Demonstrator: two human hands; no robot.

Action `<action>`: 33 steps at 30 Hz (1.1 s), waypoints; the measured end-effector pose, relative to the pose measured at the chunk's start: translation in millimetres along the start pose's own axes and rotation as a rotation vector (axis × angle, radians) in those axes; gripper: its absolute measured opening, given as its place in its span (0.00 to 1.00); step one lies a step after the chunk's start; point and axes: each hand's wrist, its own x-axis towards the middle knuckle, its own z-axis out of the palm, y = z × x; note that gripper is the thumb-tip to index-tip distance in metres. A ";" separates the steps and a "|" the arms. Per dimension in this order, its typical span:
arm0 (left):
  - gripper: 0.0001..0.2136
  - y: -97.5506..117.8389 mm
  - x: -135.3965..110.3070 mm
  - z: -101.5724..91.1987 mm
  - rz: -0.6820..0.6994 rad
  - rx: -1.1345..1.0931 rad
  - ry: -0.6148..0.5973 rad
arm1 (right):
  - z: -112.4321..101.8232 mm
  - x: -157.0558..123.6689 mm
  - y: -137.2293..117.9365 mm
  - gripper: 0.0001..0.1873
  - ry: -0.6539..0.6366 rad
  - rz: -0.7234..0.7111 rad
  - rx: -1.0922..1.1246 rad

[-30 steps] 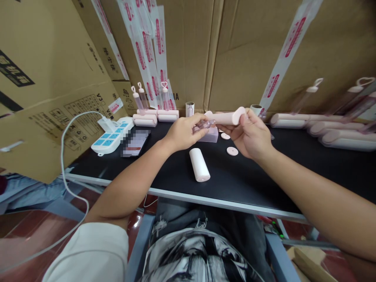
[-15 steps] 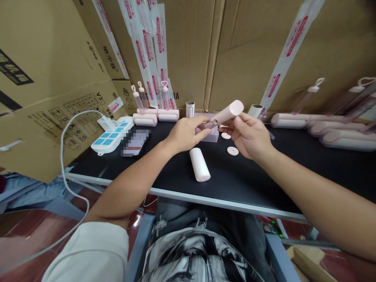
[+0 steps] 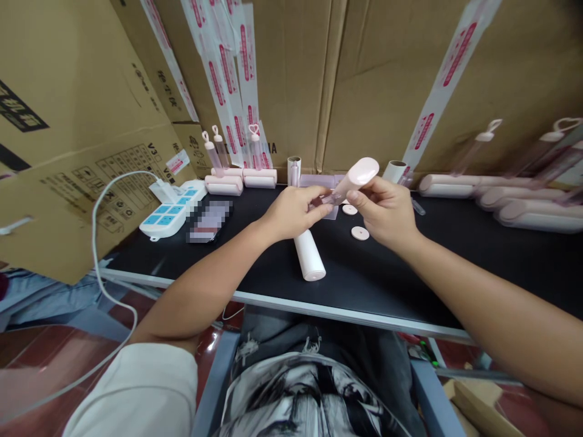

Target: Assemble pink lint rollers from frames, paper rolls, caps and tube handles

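My right hand (image 3: 387,209) is closed around a pale pink cylinder (image 3: 359,173), tilted with its round end up and to the right. My left hand (image 3: 294,212) pinches a clear pinkish handle piece (image 3: 328,197) at the cylinder's lower end, so the two parts meet between my hands. Below my left hand a second pink cylinder (image 3: 310,256) lies on the black table (image 3: 478,273). Two small pink discs (image 3: 359,232) rest on the table close to my right hand.
A white power strip (image 3: 170,212) and a phone (image 3: 208,221) lie at the left. Finished pink rollers (image 3: 241,179) stand at the back, several more (image 3: 501,206) at the right. Two small tubes (image 3: 294,170) and a clear box (image 3: 314,180) sit behind my hands. Cardboard boxes (image 3: 91,109) wall the table.
The pink cylinder has swung from lying level between my hands to pointing up and to the right. Both hands have stayed close together over the table.
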 end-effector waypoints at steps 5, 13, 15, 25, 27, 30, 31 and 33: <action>0.16 4.4 -0.5 0.9 0.022 -0.044 -0.016 | 0.4 -0.9 5.3 0.21 -0.001 -0.009 0.036; 0.15 11.8 -1.0 5.6 0.096 -0.098 -0.057 | -1.4 -2.7 3.8 0.25 -0.055 0.045 0.036; 0.15 11.0 -0.8 5.7 0.085 -0.108 -0.047 | -1.3 -2.6 3.2 0.25 -0.096 0.058 0.073; 0.15 11.6 -0.6 3.4 0.003 -0.119 -0.039 | -7.2 -3.8 28.6 0.27 -0.246 -0.030 0.023; 0.15 10.9 -1.0 4.0 0.003 -0.114 -0.030 | -6.4 -4.0 26.6 0.29 -0.246 -0.007 0.060; 0.15 10.0 -1.6 5.3 0.000 -0.101 -0.003 | -3.6 -4.8 20.3 0.32 -0.242 0.027 0.142; 0.15 10.2 -1.8 5.6 0.001 -0.096 0.004 | -2.9 -5.1 19.1 0.33 -0.236 0.031 0.153; 0.16 11.4 -2.3 5.8 0.007 -0.084 0.011 | -2.2 -6.0 19.4 0.33 -0.223 0.026 0.134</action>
